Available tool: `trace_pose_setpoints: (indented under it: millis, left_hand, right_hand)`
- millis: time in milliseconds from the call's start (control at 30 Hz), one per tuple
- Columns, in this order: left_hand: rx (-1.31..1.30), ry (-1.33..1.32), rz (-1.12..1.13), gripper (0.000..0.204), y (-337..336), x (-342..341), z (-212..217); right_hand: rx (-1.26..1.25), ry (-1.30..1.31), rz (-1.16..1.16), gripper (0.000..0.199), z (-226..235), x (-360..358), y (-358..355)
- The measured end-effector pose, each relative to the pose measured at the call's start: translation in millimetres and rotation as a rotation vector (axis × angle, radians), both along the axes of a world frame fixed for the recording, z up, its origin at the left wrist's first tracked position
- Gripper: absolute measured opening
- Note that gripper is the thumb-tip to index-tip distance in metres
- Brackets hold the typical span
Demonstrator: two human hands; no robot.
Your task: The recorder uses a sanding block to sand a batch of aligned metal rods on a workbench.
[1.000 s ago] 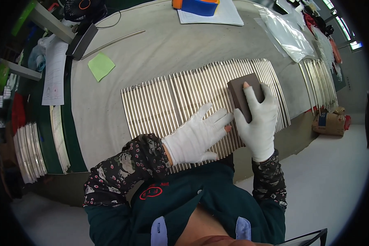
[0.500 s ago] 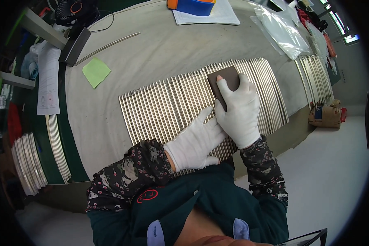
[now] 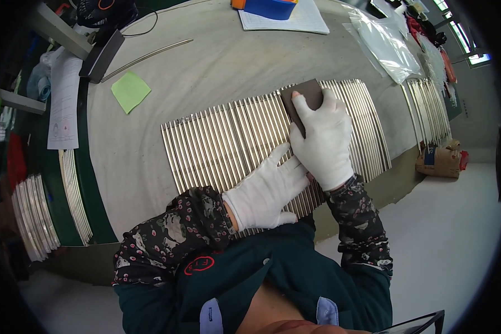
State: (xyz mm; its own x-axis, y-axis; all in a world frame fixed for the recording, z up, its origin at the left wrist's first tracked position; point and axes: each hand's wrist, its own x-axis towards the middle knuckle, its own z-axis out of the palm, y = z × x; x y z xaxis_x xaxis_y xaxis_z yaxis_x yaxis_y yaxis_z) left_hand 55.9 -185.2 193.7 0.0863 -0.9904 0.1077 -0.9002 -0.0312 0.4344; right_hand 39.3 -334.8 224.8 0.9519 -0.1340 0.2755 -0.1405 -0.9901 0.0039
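A row of slim, shiny metal rods (image 3: 222, 139) lies side by side on the table in front of me. My left hand (image 3: 264, 192), in a white glove, rests flat across their near part with its fingers stretched out. Further right, my gloved right hand (image 3: 324, 142) grips a dark brown flat block (image 3: 308, 96), which looks like a sanding sponge, and presses it on the rods near their far ends. A bare thumb tip shows through that glove. The block's underside is hidden, and the right hand covers its near right part.
A green paper square (image 3: 131, 92) and a single thin rod (image 3: 147, 58) lie to the far left. Clear plastic bags (image 3: 384, 47) are at the far right, near more rods (image 3: 428, 108). A blue tape dispenser (image 3: 270, 8) sits on papers at the back.
My right hand has slid the brown block slightly away from me, toward the rods' far ends. The left hand has stayed in place on the rods.
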Motion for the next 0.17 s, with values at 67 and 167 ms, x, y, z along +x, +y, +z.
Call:
trace_pose_setpoints:
  millis: [67, 167]
  left_hand:
    - [-0.01, 0.013, 0.008, 0.082, 1, 2, -3]
    - [0.05, -0.035, 0.0, 0.083, 4, -1, -1]
  right_hand:
    - [0.002, 0.004, -0.004, 0.051, -6, 7, -1]
    - [-0.014, 0.135, 0.058, 0.059, 2, -35, -8]
